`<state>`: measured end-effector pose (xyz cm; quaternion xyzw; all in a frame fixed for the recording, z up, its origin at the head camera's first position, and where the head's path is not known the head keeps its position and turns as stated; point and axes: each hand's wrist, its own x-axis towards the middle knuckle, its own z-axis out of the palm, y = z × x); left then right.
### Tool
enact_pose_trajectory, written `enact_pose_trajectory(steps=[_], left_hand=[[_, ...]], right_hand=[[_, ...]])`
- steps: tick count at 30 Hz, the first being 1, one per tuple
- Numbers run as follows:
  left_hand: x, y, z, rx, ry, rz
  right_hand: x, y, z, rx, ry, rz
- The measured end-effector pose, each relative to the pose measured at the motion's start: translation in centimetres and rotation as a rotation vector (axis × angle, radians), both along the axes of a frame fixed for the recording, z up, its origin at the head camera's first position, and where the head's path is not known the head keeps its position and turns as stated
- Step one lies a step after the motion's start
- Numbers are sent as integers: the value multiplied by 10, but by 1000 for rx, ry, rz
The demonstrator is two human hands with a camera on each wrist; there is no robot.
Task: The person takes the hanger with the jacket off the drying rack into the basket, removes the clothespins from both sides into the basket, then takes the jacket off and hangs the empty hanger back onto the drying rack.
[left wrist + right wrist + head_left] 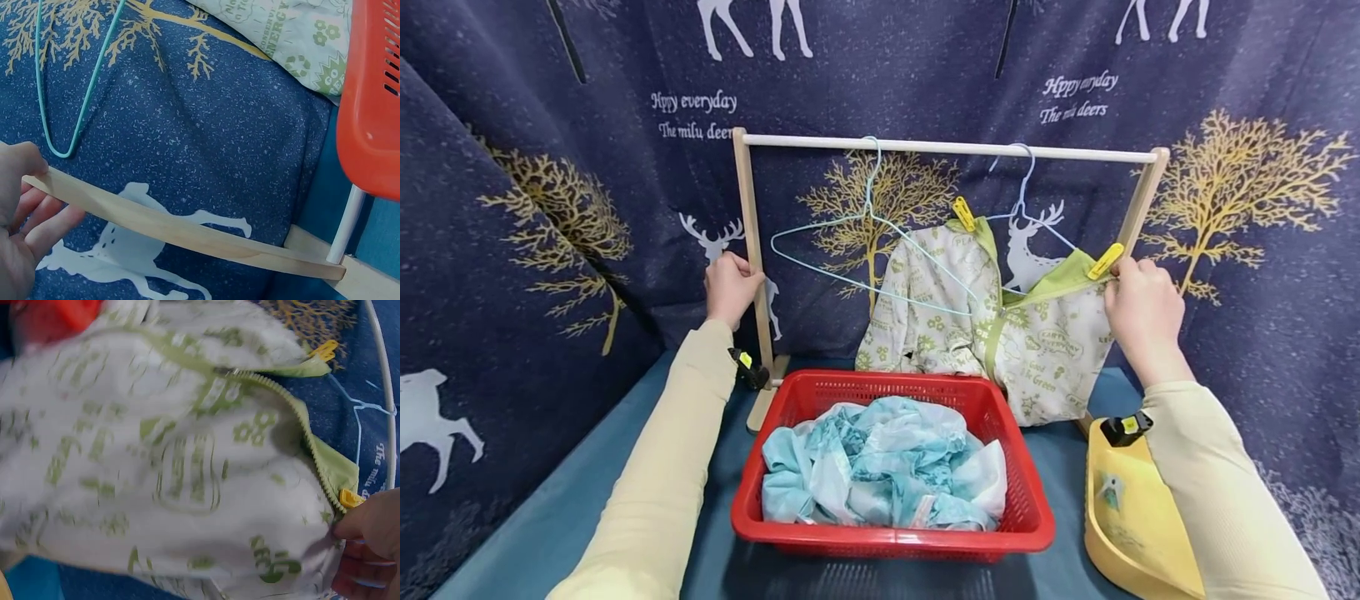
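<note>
At the left end of the clothes rack, my left hand (pixel 732 290) grips the wooden post (pixel 156 222), thumb on one side and fingers on the other. My right hand (pixel 1146 317) pinches the shoulder of a white jacket (pixel 187 469) printed in green, close to a yellow clothespin (pixel 1106 261). The jacket, with green trim and a zipper, hangs from a blue hanger (pixel 1022 192). A second yellow clothespin (pixel 963 214) clips its other shoulder. Left of it, a light-blue hanger (pixel 820 269) hangs bare from the white rail (pixel 940 147), partly in front of the jacket.
A red basket (pixel 895 540) with bunched turquoise-and-white fabric (pixel 887 458) stands before the rack on the blue tabletop (pixel 703 542). To its right, a yellow tray (pixel 1105 533) lies partly under my right forearm. A dark patterned curtain (pixel 910 50) hangs behind.
</note>
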<state>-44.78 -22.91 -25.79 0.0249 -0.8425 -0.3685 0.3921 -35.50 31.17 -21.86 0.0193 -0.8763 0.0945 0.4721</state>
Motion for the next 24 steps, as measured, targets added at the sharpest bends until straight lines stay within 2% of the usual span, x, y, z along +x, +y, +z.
enact_pose_trajectory(steps=[3,6,13,20,24], left_hand=[[0,0,1,0,4,1],[0,0,2,8,0,5],[-1,1,-1,6,-18,-1],[0,2,0,-10,-23,-5],[0,3,0,-1,-38,-9]], right_hand=[[-1,-2,2,86,69,-2],[0,-4,5,151,94,-11],[-4,-5,4,228,176,-34],[-7,-4,6,233,126,-39],[-9,-6,8,243,140,-35]])
